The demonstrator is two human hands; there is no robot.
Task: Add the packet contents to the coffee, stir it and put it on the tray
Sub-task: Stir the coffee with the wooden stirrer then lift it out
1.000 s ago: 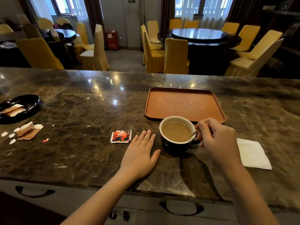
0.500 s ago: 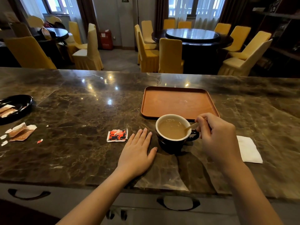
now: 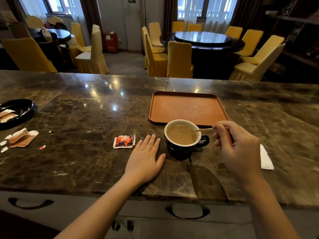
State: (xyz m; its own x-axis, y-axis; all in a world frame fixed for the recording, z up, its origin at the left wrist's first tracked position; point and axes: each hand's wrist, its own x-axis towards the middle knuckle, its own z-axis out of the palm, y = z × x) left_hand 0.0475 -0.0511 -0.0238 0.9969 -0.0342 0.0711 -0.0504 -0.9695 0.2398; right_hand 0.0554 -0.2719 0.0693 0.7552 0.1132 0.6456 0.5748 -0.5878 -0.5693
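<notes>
A black cup (image 3: pixel 183 149) with a white inside holds milky coffee and stands on the marble counter, just in front of the orange tray (image 3: pixel 188 109). My right hand (image 3: pixel 240 150) is to the right of the cup and pinches a thin wooden stir stick (image 3: pixel 204 130), whose tip rests at the cup's right rim. My left hand (image 3: pixel 145 161) lies flat on the counter left of the cup, fingers apart, holding nothing. A red and white packet (image 3: pixel 124 141) lies flat left of that hand.
A white napkin (image 3: pixel 266 158) lies right of my right hand. Torn brown packets (image 3: pixel 21 138) and scraps lie at the far left, beside a black dish (image 3: pixel 19 109) holding more packets. Behind the counter stand yellow chairs and round tables.
My right hand has drawn the stir stick back from inside the coffee to the cup's right rim. The left hand stays flat. The camera has shifted slightly.
</notes>
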